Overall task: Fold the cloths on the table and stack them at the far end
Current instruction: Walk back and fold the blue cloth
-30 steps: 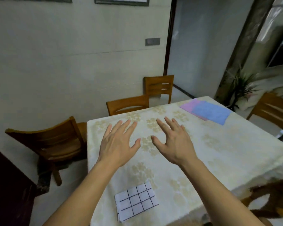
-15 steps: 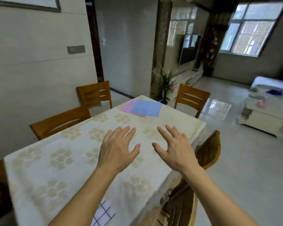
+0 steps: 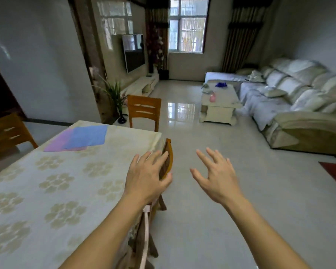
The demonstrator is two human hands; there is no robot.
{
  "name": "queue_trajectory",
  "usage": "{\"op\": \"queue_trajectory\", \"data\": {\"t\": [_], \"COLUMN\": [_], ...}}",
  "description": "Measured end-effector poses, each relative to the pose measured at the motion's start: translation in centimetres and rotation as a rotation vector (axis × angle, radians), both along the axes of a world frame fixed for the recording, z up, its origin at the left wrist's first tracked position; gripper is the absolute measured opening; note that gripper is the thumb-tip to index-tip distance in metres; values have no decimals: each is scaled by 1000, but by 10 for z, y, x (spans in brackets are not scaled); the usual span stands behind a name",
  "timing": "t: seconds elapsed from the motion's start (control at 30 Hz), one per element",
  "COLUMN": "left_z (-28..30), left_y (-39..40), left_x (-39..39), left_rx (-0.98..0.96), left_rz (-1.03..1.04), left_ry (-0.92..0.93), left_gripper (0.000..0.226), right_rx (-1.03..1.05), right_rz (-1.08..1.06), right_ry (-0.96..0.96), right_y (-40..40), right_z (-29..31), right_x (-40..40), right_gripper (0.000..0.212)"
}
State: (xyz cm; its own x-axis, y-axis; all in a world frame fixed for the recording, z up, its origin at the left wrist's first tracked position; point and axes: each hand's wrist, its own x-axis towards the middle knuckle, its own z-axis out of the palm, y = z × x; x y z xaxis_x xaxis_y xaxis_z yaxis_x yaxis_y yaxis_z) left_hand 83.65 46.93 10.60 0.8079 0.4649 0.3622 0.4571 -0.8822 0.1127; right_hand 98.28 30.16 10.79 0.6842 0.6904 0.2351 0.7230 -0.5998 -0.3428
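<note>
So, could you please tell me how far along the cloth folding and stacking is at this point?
Done: a blue cloth lies flat on a pink cloth, stacked at the table's far end. In hand: nothing; the left hand and right hand hover with fingers spread. Left: no other cloth shows in this view, so any remainder cannot be told.
</note>
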Motion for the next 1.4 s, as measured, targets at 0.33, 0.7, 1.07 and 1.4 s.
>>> {"op": "queue_trajectory", "data": {"t": [0.33, 0.7, 1.07, 1.4], "left_z": [-29, -46, -63, -75], "left_y": [-94, -135, -93, 18], "left_x": [144, 205, 284, 381], "left_rx": [24, 30, 34, 32], "left_rz": [-74, -84, -99, -104], "left_ry": [-27, 33, 65, 76], "left_gripper": [65, 65, 65, 65], "right_rx": [21, 21, -12, -80], "right_rz": [-116, -118, -152, -162], "right_ry": [31, 93, 73, 98], "right_y": [-107, -146, -109, 5], "right_z": [-20, -34, -51, -67], "right_x": [123, 190, 256, 355], "right_gripper": [67, 66, 87, 87]}}
